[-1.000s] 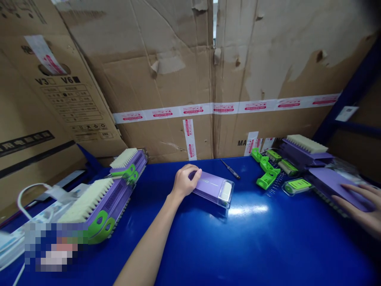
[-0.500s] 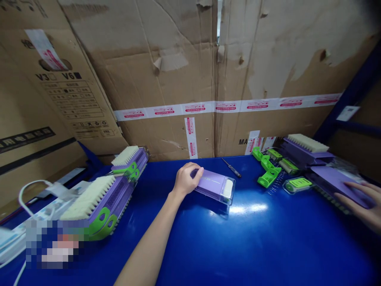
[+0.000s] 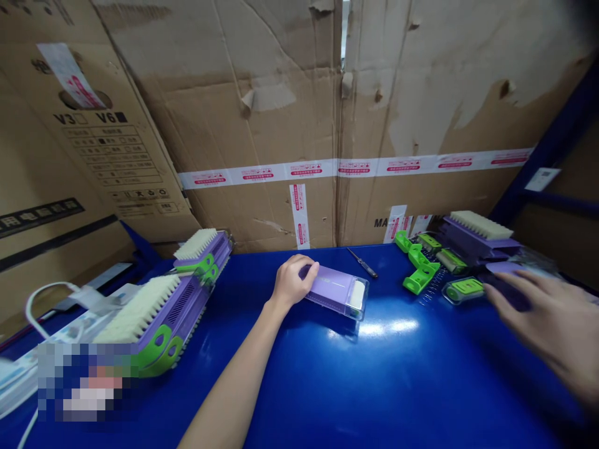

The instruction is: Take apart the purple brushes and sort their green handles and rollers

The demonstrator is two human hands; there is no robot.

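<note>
Nearest me, my blurred right hand [image 3: 545, 318] is spread at the purple piece [image 3: 509, 268]; contact I can't tell. Farther in, my left hand [image 3: 294, 282] grips one end of the purple case [image 3: 332, 288] mid-worktop [image 3: 397, 374], with the screwdriver [image 3: 362, 263] beyond.

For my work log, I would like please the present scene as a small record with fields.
left hand: on one end of a purple oblong case with clear end cover, hand
right hand: blurred, over purple parts at right; grip unclear
tool: thin screwdriver with dark handle, beyond the case
between case and right hand: bright green plastic bracket strip
far left: purple-and-green units with cream ridged tops
surface: glossy blue tabletop
backdrop: brown cardboard
</note>
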